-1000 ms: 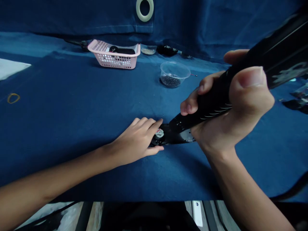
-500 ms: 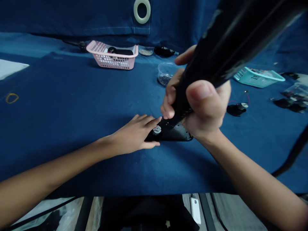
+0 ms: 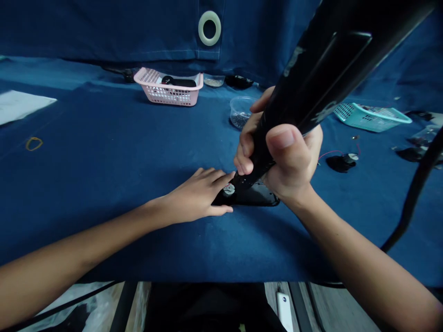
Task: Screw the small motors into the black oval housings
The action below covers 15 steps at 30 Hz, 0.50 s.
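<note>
My right hand is wrapped round a long black power tool that slants down from the upper right. Its tip rests on a flat black part lying on the blue cloth. My left hand lies over the left end of that part, fingers stretched along its top and thumb at its near edge, beside a small round silver piece set in it. A black cable hangs from the tool at the right.
A pink basket with dark items stands at the back. A clear cup of dark small pieces sits behind my right hand. A teal basket and a small black piece with a red wire lie at right. A yellow rubber band lies at left.
The tool swung from a low slant to a steeper one, and my right hand moved left over the black part. My left hand stayed on the part.
</note>
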Available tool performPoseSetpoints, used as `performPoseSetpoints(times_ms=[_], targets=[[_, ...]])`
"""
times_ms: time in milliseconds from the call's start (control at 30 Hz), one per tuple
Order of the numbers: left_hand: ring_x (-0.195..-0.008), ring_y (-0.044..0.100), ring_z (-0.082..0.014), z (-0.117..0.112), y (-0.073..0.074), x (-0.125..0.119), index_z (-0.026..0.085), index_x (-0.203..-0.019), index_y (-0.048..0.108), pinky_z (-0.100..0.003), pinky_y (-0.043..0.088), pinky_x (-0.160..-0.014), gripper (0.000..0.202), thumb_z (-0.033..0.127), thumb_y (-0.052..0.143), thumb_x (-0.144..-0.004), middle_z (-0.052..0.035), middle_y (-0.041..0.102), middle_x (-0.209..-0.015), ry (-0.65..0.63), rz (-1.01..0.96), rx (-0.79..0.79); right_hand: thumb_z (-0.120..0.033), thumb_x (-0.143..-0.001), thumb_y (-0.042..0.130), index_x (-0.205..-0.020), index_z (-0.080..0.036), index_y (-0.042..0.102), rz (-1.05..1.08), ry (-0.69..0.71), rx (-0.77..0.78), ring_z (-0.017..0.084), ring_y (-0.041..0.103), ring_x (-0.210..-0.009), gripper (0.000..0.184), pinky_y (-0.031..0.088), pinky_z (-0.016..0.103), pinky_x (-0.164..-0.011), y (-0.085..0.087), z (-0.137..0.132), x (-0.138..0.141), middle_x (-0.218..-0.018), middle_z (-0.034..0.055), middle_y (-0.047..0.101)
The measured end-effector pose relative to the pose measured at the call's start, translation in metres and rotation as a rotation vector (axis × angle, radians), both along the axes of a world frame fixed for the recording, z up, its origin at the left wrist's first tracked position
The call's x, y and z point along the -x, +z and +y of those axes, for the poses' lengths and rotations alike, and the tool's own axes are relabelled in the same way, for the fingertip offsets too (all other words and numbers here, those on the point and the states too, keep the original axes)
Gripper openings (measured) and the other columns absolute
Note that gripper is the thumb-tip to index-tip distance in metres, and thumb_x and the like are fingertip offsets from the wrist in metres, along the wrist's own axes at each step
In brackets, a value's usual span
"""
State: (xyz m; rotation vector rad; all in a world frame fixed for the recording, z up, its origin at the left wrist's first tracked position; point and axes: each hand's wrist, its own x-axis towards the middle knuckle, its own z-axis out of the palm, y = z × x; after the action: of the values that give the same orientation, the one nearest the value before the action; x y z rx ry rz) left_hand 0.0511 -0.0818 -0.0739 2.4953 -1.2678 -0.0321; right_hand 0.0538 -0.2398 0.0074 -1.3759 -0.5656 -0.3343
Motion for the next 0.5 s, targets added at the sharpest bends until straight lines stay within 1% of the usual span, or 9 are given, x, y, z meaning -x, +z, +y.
performPoseSetpoints(times_ms=[33,100,167,267,333,400,500], targets=[[-0.134,0.041,-0.0319,-0.0002,0.0003,-0.0001,0.015,-0.145,0.033,-0.046,0.035,-0.107,0.071,0.056,0.056,-0.091,-0.0157,0.042,-0.148,-0.003,-0.003,-0.006,-0.048,-0.073,0.069,-0.091,-0.027,0.060,-0.020,0.026,0.007,0.014,0.047,-0.038,0.029,0.040,0.031,-0.039,0.0002,-0.0007,0.0008,-0.052,-0.0046,0.054],[-0.133,0.042,-0.0315,-0.0004,0.0008,-0.0004,0.014,-0.144,0.034,-0.044,0.037,-0.105,0.071,0.055,0.056,-0.091,-0.0158,0.042,-0.147,-0.009,-0.012,-0.011,-0.046,-0.075,0.069,-0.093,-0.026,0.061,-0.018,0.025,0.012,0.015,0.049,-0.040,0.028,0.042,0.032,-0.043,0.0005,-0.0019,0.0029,-0.055,-0.0043,0.055],[-0.129,0.044,-0.0306,-0.0003,0.0009,-0.0009,0.013,-0.144,0.034,-0.042,0.038,-0.103,0.072,0.055,0.057,-0.091,-0.0165,0.045,-0.144,-0.016,-0.027,-0.006,-0.048,-0.076,0.067,-0.093,-0.025,0.060,-0.020,0.021,0.004,0.015,0.047,-0.039,0.030,0.041,0.033,-0.041,0.0001,-0.0026,0.0044,-0.056,-0.0041,0.056],[-0.119,0.051,-0.0285,0.0007,-0.0001,-0.0014,0.010,-0.143,0.035,-0.041,0.040,-0.099,0.072,0.054,0.058,-0.090,-0.0169,0.051,-0.137,-0.029,-0.059,0.006,-0.042,-0.081,0.064,-0.095,-0.023,0.056,-0.013,0.015,-0.005,0.014,0.047,-0.039,0.025,0.040,0.032,-0.040,-0.0021,-0.0027,0.0041,-0.059,-0.0044,0.056],[-0.115,0.052,-0.0275,0.0011,-0.0006,-0.0011,0.010,-0.141,0.035,-0.041,0.041,-0.097,0.072,0.054,0.059,-0.090,-0.0168,0.053,-0.134,-0.039,-0.080,0.016,-0.040,-0.082,0.063,-0.093,-0.022,0.055,-0.043,-0.015,-0.032,0.012,0.048,-0.039,0.022,0.040,0.029,-0.040,-0.0037,-0.0026,0.0028,-0.057,-0.0057,0.055],[-0.114,0.052,-0.0277,0.0006,-0.0006,-0.0007,0.009,-0.140,0.036,-0.041,0.041,-0.097,0.071,0.054,0.059,-0.090,-0.0170,0.054,-0.131,-0.044,-0.092,0.026,-0.040,-0.082,0.063,-0.091,-0.022,0.054,-0.082,-0.042,-0.056,0.011,0.047,-0.037,0.023,0.039,0.027,-0.039,-0.0044,-0.0025,0.0012,-0.053,-0.0069,0.052],[-0.116,0.051,-0.0286,-0.0014,0.0000,-0.0004,0.009,-0.136,0.040,-0.041,0.040,-0.097,0.067,0.054,0.058,-0.090,-0.0163,0.055,-0.128,-0.045,-0.083,0.029,-0.042,-0.083,0.063,-0.095,-0.022,0.054,-0.064,-0.032,-0.028,0.012,0.046,-0.037,0.025,0.038,0.029,-0.039,-0.0042,-0.0024,-0.0013,-0.055,-0.0056,0.054]])
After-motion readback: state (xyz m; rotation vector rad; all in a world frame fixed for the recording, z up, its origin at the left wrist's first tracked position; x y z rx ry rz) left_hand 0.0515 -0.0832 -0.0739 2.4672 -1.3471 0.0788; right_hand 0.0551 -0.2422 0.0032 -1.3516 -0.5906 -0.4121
